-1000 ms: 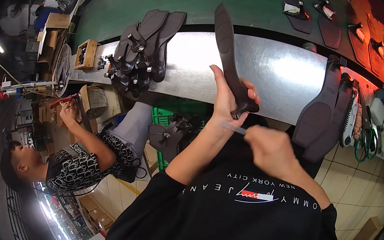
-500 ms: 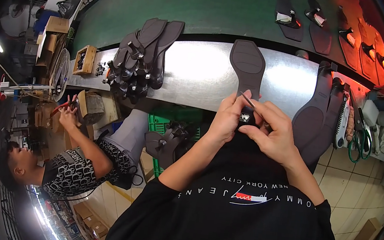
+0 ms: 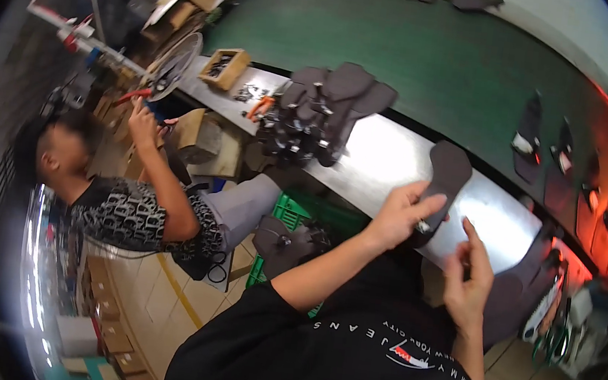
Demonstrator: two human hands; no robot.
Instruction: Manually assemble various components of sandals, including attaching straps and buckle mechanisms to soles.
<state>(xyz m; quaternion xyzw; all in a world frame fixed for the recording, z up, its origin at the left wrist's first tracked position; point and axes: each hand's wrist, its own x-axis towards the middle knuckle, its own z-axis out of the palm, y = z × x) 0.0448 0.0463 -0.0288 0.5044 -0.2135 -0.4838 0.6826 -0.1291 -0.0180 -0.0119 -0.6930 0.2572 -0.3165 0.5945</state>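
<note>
My left hand (image 3: 405, 216) grips a dark brown sandal sole (image 3: 449, 174) at its near end, the thumb lying across it. A small shiny ornament (image 3: 422, 226) shows on the sandal just below that thumb. To the right, my right hand (image 3: 471, 279) is apart from the sandal, fingers partly spread and slightly blurred, with nothing visible in them. Left of the sandal, a heap of similar dark soles and straps (image 3: 321, 112) rests on the shiny metal worktop (image 3: 382, 143).
A green conveyor belt (image 3: 390, 41) runs behind the worktop, carrying sandals (image 3: 528, 142) toward a red glow. Scissors (image 3: 552, 342) hang at right. A wooden box of small parts (image 3: 224, 68) stands at left. A co-worker (image 3: 143, 201) sits there, holding a red-handled tool (image 3: 131, 97).
My view has turned, shifting the scene. My right hand has come away from the sandal, and the thin piece it pinched no longer shows. My left hand keeps the sandal, now tilted.
</note>
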